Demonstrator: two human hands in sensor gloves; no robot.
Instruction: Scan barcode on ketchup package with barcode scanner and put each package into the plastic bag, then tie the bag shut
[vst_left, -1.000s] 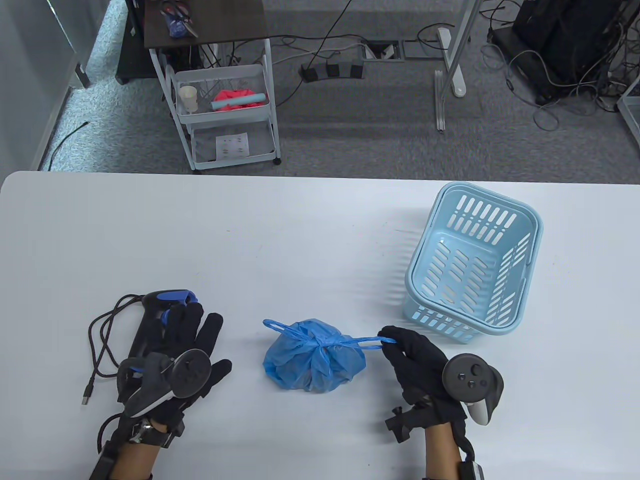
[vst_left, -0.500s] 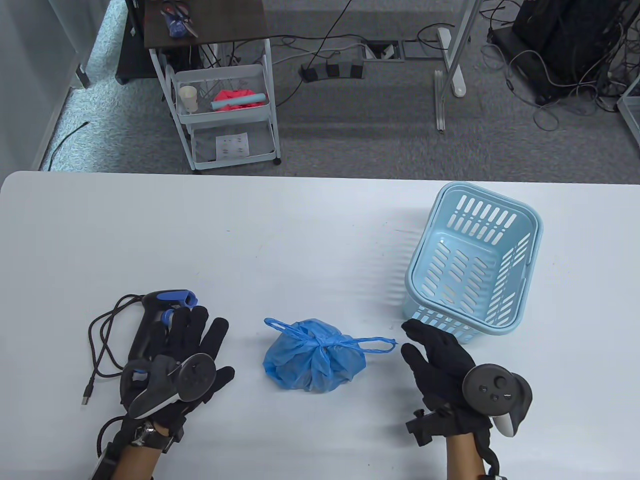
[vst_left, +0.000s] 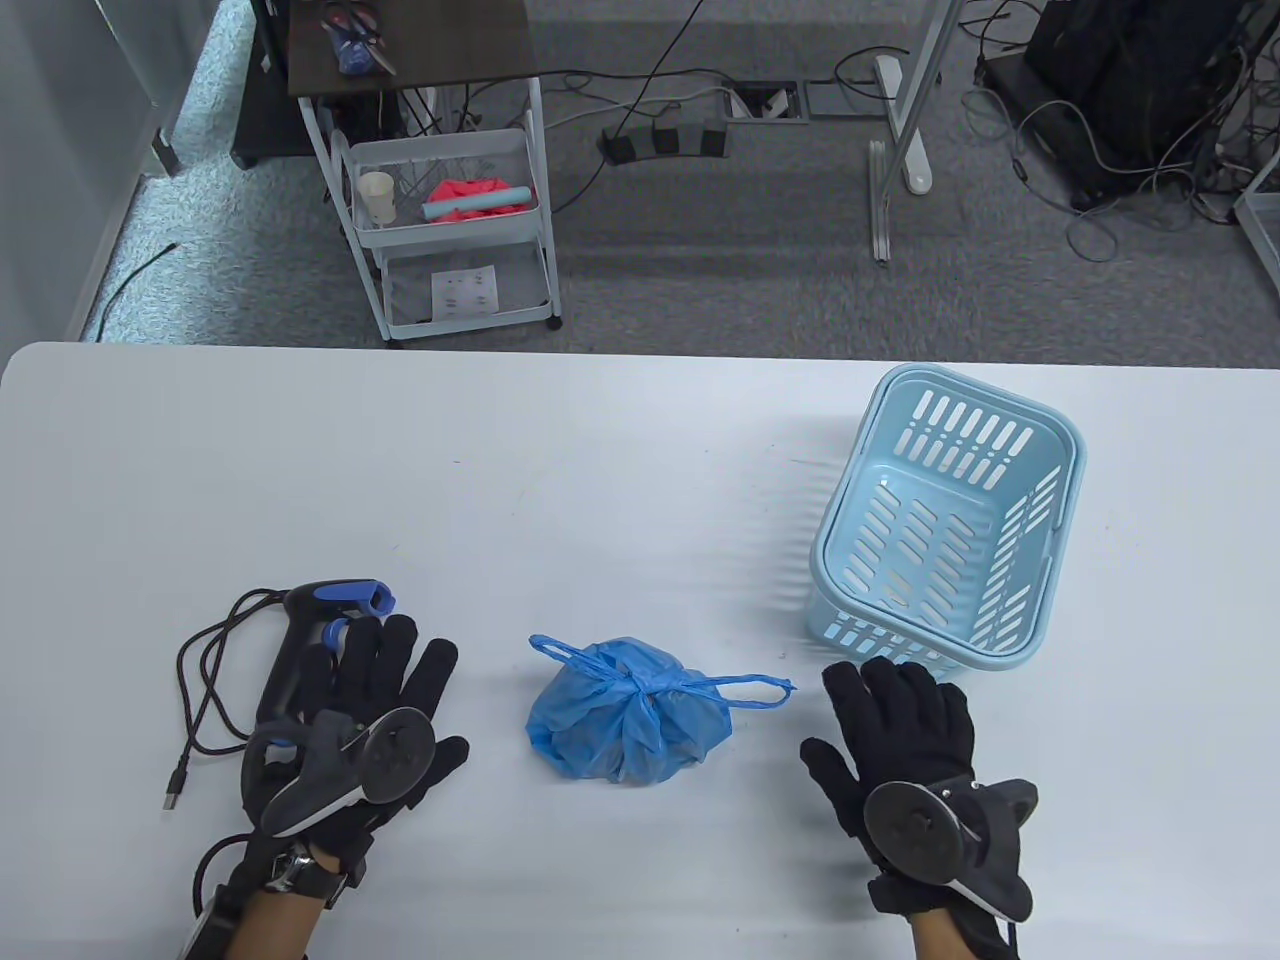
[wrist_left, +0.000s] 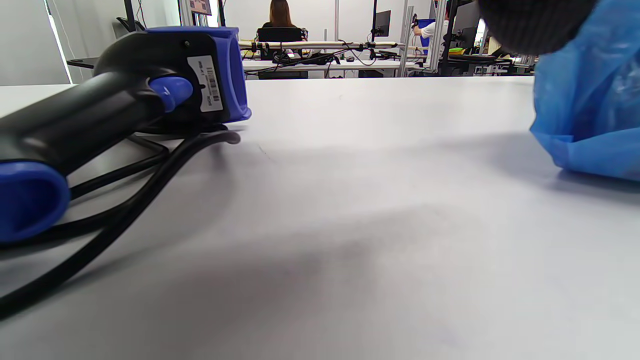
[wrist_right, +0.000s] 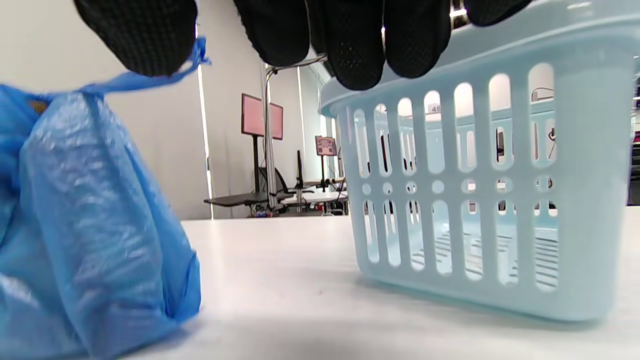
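The blue plastic bag (vst_left: 625, 722) lies knotted at the table's front middle, its handles sticking out to both sides; the ketchup packages are hidden inside. It shows too in the left wrist view as the bag (wrist_left: 590, 105) and in the right wrist view as the bag (wrist_right: 85, 220). My left hand (vst_left: 385, 700) lies flat and open to the bag's left, partly over the black and blue barcode scanner (vst_left: 310, 630), also seen as the scanner (wrist_left: 125, 95). My right hand (vst_left: 895, 725) rests flat and open to the bag's right, holding nothing; its fingertips (wrist_right: 355, 45) hang before the basket.
A light blue slotted basket (vst_left: 950, 520) stands at the right, just beyond my right hand, close in the right wrist view as the basket (wrist_right: 480, 190). The scanner's black cable (vst_left: 205, 690) loops at the front left. A person sits at a far desk (wrist_left: 280, 15).
My right hand has let go of the bag's right handle, drawn back to the right and turned palm down onto the table. The left hand and the bag have hardly moved.
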